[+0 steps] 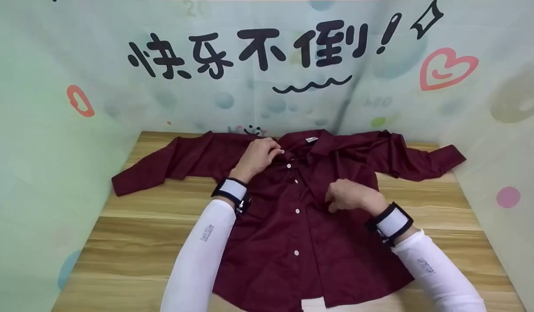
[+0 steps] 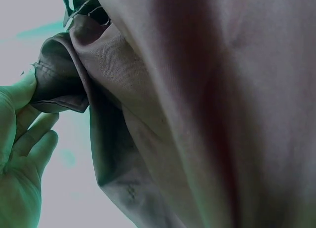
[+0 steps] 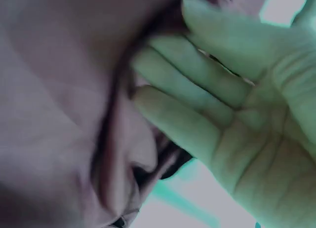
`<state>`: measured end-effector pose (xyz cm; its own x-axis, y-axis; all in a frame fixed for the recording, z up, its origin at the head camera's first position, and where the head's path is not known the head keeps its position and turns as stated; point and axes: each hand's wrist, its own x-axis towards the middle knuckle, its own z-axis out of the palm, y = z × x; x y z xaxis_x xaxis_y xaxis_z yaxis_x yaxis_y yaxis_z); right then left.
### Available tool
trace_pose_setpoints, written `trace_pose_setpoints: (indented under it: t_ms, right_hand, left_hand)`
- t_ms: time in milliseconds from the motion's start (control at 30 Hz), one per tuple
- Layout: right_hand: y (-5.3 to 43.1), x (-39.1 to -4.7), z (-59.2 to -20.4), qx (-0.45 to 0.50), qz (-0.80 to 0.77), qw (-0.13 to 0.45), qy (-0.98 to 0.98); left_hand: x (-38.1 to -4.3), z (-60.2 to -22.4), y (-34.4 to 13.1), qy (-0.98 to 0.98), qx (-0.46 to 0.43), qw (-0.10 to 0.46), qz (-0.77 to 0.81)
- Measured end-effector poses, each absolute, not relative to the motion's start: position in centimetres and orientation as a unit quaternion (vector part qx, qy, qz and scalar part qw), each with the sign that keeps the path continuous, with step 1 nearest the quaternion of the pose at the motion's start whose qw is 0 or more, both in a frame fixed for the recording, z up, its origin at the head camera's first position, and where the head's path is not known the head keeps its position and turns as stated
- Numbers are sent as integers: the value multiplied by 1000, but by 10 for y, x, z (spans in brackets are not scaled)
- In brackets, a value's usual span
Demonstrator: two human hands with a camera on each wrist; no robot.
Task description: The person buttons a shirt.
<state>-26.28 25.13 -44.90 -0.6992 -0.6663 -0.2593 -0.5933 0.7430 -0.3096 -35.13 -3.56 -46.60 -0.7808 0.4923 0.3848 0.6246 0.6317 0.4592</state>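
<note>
A dark red button-up shirt (image 1: 267,225) lies front up, its sleeves spread to both sides and its collar at the far end. White buttons (image 1: 297,211) run down its front. At the left side of the collar, my left hand (image 1: 259,156) pinches the cloth near the top button; in the left wrist view its thumb (image 2: 24,87) presses on a folded edge. My right hand (image 1: 351,196) is over the right front panel. The right wrist view shows its thumb and fingertips (image 3: 148,97) at a fold of the shirt, pinching it; the exact grip is partly hidden.
The shirt lies on a wood-grain table (image 1: 150,234). Printed cloth walls (image 1: 258,104) with bubbles and black lettering stand at the back and both sides. A white label (image 1: 311,139) shows inside the collar, and a pale patch (image 1: 314,304) lies at the hem.
</note>
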Motion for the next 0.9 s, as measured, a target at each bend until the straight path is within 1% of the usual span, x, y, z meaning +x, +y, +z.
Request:
trace_pose_setpoints:
  t_ms: [67, 100, 267, 300, 367, 433, 500, 700, 767, 900]
  right_hand:
    - [252, -269, -443, -329, -123, 165, 922]
    - [252, -273, -440, -326, -136, 141, 925]
    - [253, -304, -432, -334, -180, -23, 925]
    - [253, -311, -432, -337, -178, -49, 923]
    - [253, -324, -431, -344, -166, -78, 921]
    - [253, -336, -432, -351, -151, -90, 920]
    - [251, -346, -432, -356, -136, -88, 920]
    - [242, -367, -437, -361, -84, -33, 928]
    - [240, -372, -441, -367, -66, -23, 927]
    - [240, -377, -452, -384, -38, -37, 922]
  left_hand:
    - [-351, -467, -36, -897, -311, 114, -293]
    - [-351, -467, -36, -897, -311, 115, -291]
    - [-350, -468, -37, -898, -311, 122, -288]
    - [-350, -469, -37, -898, -310, 123, -288]
    - [-349, -470, -36, -898, -310, 122, -288]
    - [-348, -471, -36, -898, -312, 121, -285]
    - [-348, -471, -35, -899, -313, 116, -283]
    - [-349, -469, -35, -901, -306, 111, -288]
    - [-349, -468, -35, -902, -305, 111, -286]
    - [-349, -468, -37, -901, -309, 111, -283]
